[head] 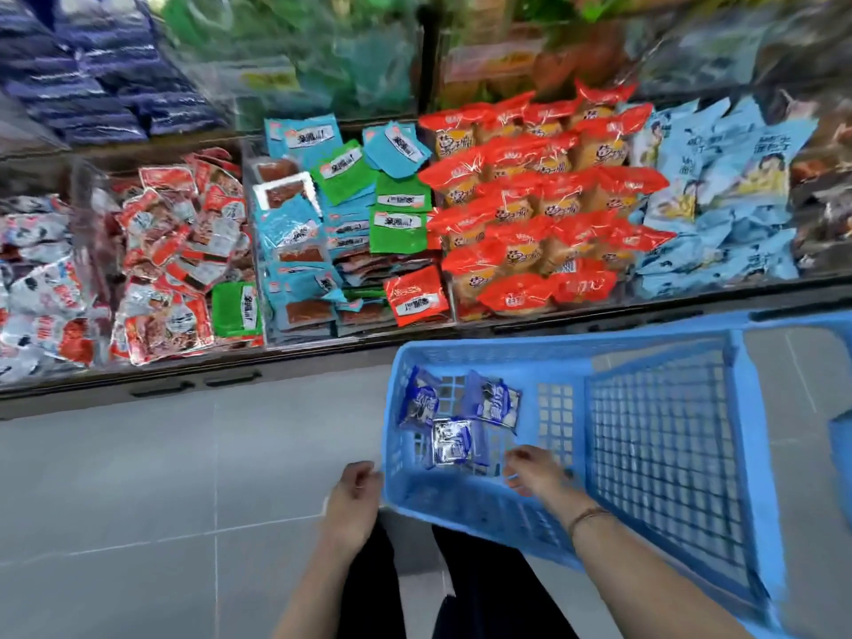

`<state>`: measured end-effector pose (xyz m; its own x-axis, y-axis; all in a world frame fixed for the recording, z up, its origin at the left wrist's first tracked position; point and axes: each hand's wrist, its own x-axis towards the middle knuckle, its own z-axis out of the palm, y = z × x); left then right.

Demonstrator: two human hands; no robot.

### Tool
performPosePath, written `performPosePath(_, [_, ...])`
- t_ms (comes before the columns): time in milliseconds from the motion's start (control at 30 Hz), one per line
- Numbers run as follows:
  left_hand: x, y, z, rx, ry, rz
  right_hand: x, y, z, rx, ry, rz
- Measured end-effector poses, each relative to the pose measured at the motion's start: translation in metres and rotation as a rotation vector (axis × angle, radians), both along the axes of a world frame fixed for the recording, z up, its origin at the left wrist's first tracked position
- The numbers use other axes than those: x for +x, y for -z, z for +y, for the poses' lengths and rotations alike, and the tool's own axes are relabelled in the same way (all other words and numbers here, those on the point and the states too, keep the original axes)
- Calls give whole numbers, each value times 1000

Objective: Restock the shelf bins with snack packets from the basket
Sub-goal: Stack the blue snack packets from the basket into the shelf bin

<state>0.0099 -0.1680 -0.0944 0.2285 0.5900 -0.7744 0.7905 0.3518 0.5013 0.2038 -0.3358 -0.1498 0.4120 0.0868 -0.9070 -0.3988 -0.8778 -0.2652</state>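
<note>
A blue plastic basket (664, 435) is tilted in front of the shelf. Three blue-and-silver snack packets lie on its bottom: one at the left (418, 403), one at the right (494, 400), one nearest me (454, 441). My left hand (357, 488) grips the basket's near left corner. My right hand (530, 468) is inside the basket, fingers curled, just right of the nearest packet and holding nothing that I can see. The shelf bins (350, 223) above hold heaps of packets.
Bins from left to right hold white-red packets (37, 279), red packets (180, 251), blue and green packets (322, 214), orange-red packets (539, 209) and light blue bags (724, 200). Dark blue packs (101, 66) fill an upper shelf. Grey tiled floor (161, 500) lies below.
</note>
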Motion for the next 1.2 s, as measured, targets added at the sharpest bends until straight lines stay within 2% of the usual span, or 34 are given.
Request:
performPosePath(133, [51,36,7,120,-10,-59,-2,44,22,-27,-54,30])
performPosePath(367, [64,73,3,475,89,0,-14,102,49,7,-87,-110])
performPosePath(467, [63,76,2,502,107,-10,-19,109,58,13,-4,-153])
performPosePath(667, [66,72,1,467,91,-16,-23,101,45,137,18,28])
performPosePath(800, [66,70,1,453,85,-31,3,84,22,173,-107,-89])
performPosePath(833, [66,70,1,455,84,-30,12,81,16,184,-59,-118])
performPosePath(933, [65,73,1,466,96,10,38,77,8,181,301,-176])
performPosePath(1000, [64,75,0,474,100,27,57,86,9,128,466,-211])
performPosePath(1133, [63,76,0,492,96,19,74,107,23,31,450,-141])
performPosePath(1200, [64,76,0,497,95,17,71,115,30,44,529,-129])
